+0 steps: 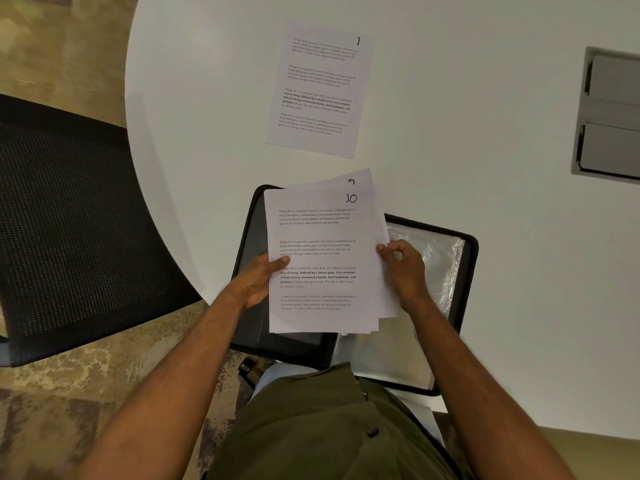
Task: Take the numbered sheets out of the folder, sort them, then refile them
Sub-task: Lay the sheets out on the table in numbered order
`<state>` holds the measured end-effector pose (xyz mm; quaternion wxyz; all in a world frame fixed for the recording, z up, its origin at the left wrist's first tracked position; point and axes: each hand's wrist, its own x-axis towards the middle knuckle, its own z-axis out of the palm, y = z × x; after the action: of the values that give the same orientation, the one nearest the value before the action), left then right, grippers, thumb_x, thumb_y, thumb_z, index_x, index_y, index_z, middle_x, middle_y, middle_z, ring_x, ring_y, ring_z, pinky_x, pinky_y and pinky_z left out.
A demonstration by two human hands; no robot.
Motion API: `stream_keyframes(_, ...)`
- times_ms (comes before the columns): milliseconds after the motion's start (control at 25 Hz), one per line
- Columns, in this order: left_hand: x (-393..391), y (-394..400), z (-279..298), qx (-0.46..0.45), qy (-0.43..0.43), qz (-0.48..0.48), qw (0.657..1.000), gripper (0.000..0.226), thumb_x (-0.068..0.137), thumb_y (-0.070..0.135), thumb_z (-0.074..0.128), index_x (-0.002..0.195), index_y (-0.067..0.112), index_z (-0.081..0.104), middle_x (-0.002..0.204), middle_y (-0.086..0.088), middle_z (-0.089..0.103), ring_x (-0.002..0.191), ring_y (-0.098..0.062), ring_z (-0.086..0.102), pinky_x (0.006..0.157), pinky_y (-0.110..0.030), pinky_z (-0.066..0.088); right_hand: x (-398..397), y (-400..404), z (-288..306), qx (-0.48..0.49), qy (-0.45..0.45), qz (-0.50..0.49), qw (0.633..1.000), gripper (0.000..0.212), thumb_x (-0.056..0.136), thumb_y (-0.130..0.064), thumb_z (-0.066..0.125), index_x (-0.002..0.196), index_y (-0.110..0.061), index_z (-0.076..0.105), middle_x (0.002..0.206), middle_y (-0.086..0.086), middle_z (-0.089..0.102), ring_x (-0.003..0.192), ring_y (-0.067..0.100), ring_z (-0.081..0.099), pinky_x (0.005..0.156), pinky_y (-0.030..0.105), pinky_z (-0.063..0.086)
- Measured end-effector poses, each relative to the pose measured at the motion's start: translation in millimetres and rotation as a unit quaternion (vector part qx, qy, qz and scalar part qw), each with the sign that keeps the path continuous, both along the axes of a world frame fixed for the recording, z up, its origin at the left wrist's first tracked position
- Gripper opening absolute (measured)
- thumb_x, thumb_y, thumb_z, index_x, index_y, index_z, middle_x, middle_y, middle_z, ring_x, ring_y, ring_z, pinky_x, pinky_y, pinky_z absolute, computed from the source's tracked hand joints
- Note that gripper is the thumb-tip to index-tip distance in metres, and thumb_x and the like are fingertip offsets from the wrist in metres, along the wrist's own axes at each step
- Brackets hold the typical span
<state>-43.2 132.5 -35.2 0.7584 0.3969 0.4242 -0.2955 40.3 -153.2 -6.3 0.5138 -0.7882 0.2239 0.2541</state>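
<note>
White stack pinched by left hand and right hand, over one black folder. One sheet flat on table, apart

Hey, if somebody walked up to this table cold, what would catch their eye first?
Probably the stack of sheets in the middle, topped by a page marked 10, gripped at its sides by the left hand and the right hand. Under it lies the open black folder with shiny plastic sleeves. Farther back on the white table, sheet 1 lies alone, apart from the stack.
</note>
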Motion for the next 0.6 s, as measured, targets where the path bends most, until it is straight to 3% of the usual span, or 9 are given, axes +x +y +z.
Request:
stream_keyframes(120,6,-8,-1,0.063,-0.008,-0.022,0.998,0.03,0.102,0.013,0.059,0.132,0.012,0.06,0.125,-0.015,0.071,0.111,-0.033,0.071,0.091,-0.05,0.06,5,-1,0,-0.019,-0.028,-0.016,0.999,0.018,0.101,-0.02,0.062,0.098,-0.003,0.064,0.09,-0.006,0.068,0.066,-0.014,0.06,0.059,0.003,0.043)
stream_keyframes(280,9,-14,-11,0.153,-0.009,-0.009,0.988,0.03,0.103,0.017,0.059,0.133,0.012,0.06,0.123,-0.015,0.072,0.104,-0.029,0.072,0.089,-0.049,0.06,20,-12,-1,-0.049,-0.054,-0.058,0.996,0.014,0.102,-0.023,0.061,0.096,-0.011,0.061,0.087,-0.008,0.065,0.063,-0.014,0.058,0.062,0.01,0.044)
stream_keyframes(440,12,-14,-12,0.108,0.003,0.003,0.994,0.033,0.102,0.014,0.06,0.135,0.01,0.059,0.122,-0.013,0.072,0.106,-0.028,0.072,0.085,-0.044,0.061,29,-23,-9,-0.049,-0.027,-0.037,0.998,0.012,0.104,-0.022,0.058,0.099,-0.011,0.059,0.087,-0.005,0.066,0.064,-0.01,0.06,0.059,0.008,0.047)
stream_keyframes(600,16,-15,-11,0.068,0.012,-0.009,0.998,0.031,0.101,0.013,0.06,0.133,0.011,0.06,0.123,-0.014,0.072,0.111,-0.031,0.071,0.088,-0.047,0.061,29,-25,-15,-0.035,-0.001,-0.021,0.999,0.016,0.104,-0.022,0.059,0.113,-0.01,0.063,0.098,-0.005,0.071,0.083,0.004,0.068,0.063,0.01,0.049)
